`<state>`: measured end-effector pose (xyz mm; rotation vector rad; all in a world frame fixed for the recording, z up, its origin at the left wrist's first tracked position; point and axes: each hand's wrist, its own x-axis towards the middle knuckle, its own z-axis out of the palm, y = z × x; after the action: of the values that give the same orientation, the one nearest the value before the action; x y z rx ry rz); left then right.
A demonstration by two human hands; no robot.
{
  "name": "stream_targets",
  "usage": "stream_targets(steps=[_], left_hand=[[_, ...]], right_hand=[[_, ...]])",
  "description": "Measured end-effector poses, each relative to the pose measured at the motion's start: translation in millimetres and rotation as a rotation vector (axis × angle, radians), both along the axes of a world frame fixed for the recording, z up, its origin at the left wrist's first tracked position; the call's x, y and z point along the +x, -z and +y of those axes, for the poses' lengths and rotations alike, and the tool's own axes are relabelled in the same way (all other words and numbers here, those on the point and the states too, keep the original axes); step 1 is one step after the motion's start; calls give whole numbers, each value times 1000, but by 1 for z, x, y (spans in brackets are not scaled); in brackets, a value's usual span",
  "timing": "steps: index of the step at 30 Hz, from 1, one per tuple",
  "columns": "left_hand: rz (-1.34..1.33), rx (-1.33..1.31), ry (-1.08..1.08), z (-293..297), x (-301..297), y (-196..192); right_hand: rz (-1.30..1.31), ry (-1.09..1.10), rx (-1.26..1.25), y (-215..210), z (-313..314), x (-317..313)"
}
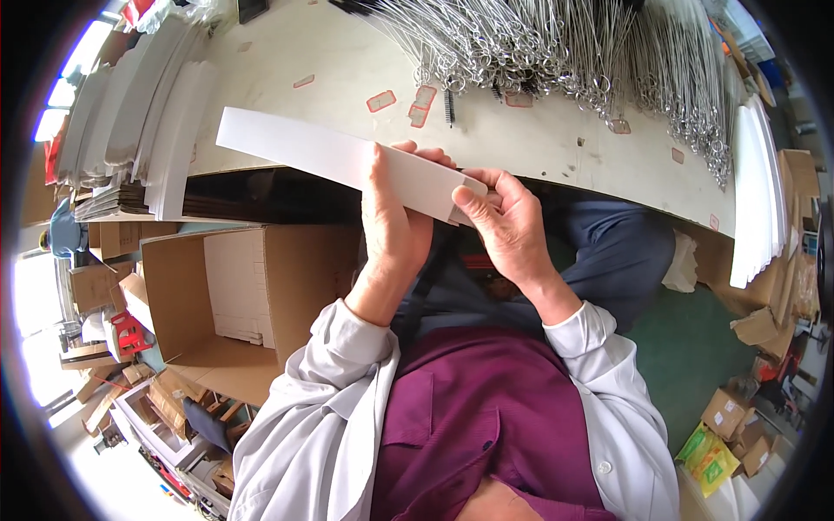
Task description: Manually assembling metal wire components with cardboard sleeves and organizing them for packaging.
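A long, narrow white cardboard box point(295, 148) is held up in front of me, over the near edge of the table. My left hand point(393, 204) wraps around it near its right end, thumb on the near side and fingers behind. At that right end, my right hand point(508, 217) pinches the end flaps between thumb and fingers. Whether anything is inside the box cannot be seen. Beyond my hands, a large heap of wire-handled brushes point(521, 52) with looped metal ends lies across the far side of the table point(287, 52).
Stacks of flat white cartons point(130, 95) stand at the table's left. More white cartons point(756, 191) lean at its right edge. An open brown cardboard box point(208, 347) with white boxes inside is at my lower left. Small red-edged labels point(380, 102) lie on the table.
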<state>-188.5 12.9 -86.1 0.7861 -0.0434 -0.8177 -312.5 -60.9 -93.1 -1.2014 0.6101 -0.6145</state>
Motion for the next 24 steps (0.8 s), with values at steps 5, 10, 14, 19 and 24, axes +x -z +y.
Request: stream_targets(steps=[5, 10, 14, 19, 24], left_hand=[[-195, 280, 455, 31, -9, -6], [-1268, 550, 685, 80, -3, -66], [-2016, 563, 471, 53, 8, -81], [-1860, 646, 737, 46, 16, -13], [-1796, 733, 672, 46, 5, -7]], right_hand=[[26, -33, 39, 11, -17, -20], [114, -92, -54, -11, -37, -43], [206, -234, -70, -14, -41, -44], [220, -191, -220, -4, -28, -37], [165, 108, -408, 7, -26, -55]])
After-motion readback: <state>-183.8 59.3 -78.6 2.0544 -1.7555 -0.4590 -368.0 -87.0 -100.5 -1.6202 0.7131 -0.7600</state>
